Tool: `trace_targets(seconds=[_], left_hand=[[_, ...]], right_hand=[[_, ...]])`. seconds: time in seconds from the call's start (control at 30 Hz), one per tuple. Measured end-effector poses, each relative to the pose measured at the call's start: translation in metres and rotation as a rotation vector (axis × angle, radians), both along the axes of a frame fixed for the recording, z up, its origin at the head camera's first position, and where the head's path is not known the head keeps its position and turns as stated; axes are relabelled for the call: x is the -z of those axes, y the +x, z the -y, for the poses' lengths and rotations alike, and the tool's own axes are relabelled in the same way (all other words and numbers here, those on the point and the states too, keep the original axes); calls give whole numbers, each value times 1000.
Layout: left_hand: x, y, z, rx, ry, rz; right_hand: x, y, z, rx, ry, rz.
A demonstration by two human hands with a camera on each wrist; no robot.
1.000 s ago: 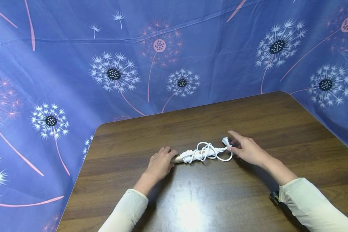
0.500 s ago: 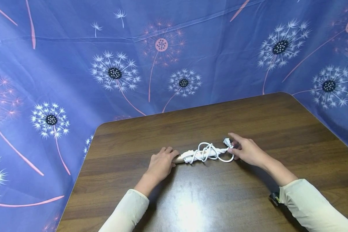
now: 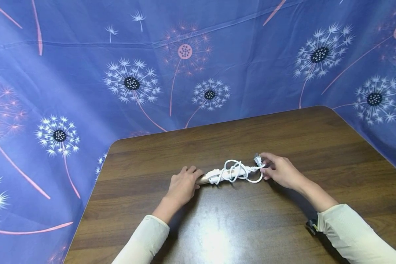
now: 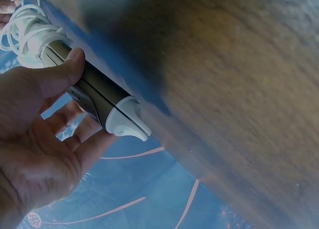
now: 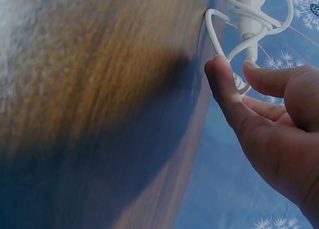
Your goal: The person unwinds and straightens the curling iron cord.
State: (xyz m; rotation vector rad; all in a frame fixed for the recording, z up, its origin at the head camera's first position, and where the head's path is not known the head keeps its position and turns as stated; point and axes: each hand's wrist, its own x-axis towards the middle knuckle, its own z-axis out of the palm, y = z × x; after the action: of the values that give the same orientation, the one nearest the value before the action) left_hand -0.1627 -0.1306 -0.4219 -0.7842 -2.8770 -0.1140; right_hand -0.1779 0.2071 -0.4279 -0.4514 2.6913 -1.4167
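Note:
A curling iron with a white handle and a gold-brown barrel lies across the table, its white cord wound loosely round the handle. My left hand grips the barrel, thumb on one side and fingers on the other; the split white tip sticks out past the fingers in the left wrist view. At the other end, my right hand pinches the cord close to the white plug. In the right wrist view the fingers partly hide the plug end, and a cord loop stands out beside them.
The brown wood-grain table has rounded far corners. Behind it and at both sides hangs a blue cloth with dandelion prints. A small black object shows by the right sleeve cuff.
My right fingers have closed in on the cord by the plug, and the plug has turned slightly more upright. My left hand keeps its grip on the barrel.

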Motion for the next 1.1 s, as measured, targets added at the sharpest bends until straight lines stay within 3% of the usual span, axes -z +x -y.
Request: trace_targets(seconds=[0.17,0.4,0.77,0.97,1.1], left_hand=[[-1,1,0,-10,5,2],[-3,1,0,-27,18,-8],[-10,2,-1,-53,72,-34],[-15,3,-2,-57,96,-46],[-19,3,-3,-70,105,-54]], right_hand=[[0,-1,1,20,-56,-19],[-4,-1,5,46,-220,-17],[-10,-3,11,119,-376,-114],[-14,-2,14,115,-581,-72],[-17,-1,15,104,-649,-42]])
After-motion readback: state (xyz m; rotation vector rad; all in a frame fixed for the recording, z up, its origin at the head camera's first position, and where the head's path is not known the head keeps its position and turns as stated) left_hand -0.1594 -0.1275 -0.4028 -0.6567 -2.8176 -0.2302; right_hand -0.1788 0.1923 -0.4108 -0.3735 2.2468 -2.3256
